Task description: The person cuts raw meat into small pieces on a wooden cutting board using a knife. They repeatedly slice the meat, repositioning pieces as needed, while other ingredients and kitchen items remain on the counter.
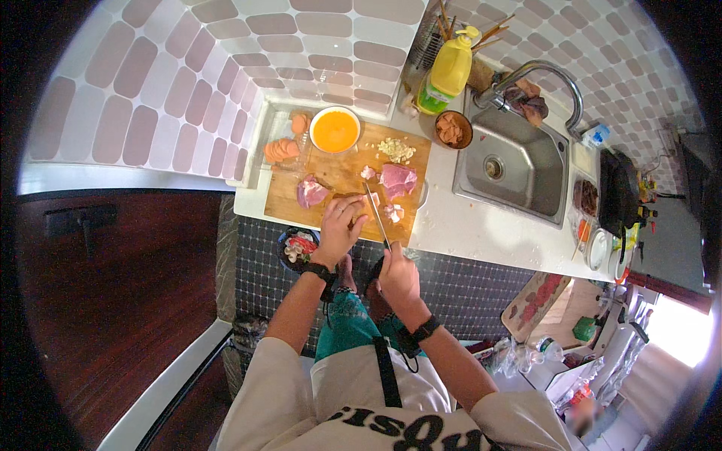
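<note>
My right hand (398, 273) grips the handle of a kitchen knife (377, 214), whose narrow blade points away from me across a wooden cutting board (282, 197). Just left of the blade, my left hand (341, 222) rests on the board with bent fingers; what lies under them is mostly hidden. A small pale-pink meat piece (373, 198) shows beside the blade. Larger raw meat pieces lie on either side, one piece of meat (311, 191) at left and another chunk of meat (398, 179) at right. Fatty trimmings (394, 212) sit near the board's right edge.
Chopped garlic (396, 150) and a bowl of beaten egg (335, 129) occupy the board's far side. Sliced sausage (281, 150) is at left. Right of the board are a brown bowl (453, 129), a yellow pump bottle (448, 70) and a steel sink (513, 163). Below hangs a scrap-filled bin (296, 248).
</note>
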`<state>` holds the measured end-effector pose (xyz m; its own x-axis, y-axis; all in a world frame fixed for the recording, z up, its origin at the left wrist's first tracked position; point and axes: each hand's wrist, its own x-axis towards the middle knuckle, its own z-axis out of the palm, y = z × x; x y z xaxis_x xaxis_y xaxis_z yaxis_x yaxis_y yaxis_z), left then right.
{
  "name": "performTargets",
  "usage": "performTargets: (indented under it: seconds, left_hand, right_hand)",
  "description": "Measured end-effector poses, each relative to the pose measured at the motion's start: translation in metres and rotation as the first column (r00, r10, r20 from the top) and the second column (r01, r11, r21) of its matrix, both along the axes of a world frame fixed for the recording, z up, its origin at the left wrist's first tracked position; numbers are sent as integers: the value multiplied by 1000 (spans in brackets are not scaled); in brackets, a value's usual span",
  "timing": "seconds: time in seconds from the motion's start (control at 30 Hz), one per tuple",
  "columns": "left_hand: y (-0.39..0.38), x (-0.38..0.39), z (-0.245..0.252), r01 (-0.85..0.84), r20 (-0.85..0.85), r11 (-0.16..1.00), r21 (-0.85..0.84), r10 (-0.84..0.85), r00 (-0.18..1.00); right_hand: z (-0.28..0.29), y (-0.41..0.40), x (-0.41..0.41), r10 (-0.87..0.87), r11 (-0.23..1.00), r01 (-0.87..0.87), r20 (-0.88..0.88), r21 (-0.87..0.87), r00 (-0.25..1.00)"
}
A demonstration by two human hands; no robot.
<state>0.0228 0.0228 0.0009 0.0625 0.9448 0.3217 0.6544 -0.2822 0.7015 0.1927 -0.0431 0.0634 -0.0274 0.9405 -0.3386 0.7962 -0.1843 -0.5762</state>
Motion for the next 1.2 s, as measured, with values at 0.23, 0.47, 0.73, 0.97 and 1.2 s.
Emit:
performTargets:
  seconds: [0.23,0.47,0.73,0.97,1.2]
  left_hand:
    - [-4,6,-12,-70,62,997,-9,71,996]
    - [-2,6,-23,-88,137,996,-19,90,986]
    - [4,29,-18,-295,221,922,-252,352,909]
    - [4,44,-4,-334,125,911,-244,371,920]
    - [7,48,-13,-358,8,912,-198,367,930]
  right_hand:
    - [-9,-2,-10,-11,1000,11,23,-24,1000]
    - [-5,8,-19,51,996,-41,124,-79,991]
    - [8,28,-9,70,986,-40,186,-162,980]
    - [11,24,-2,105,972,-57,207,-226,973]
    - [24,51,-14,139,969,-103,152,-225,979]
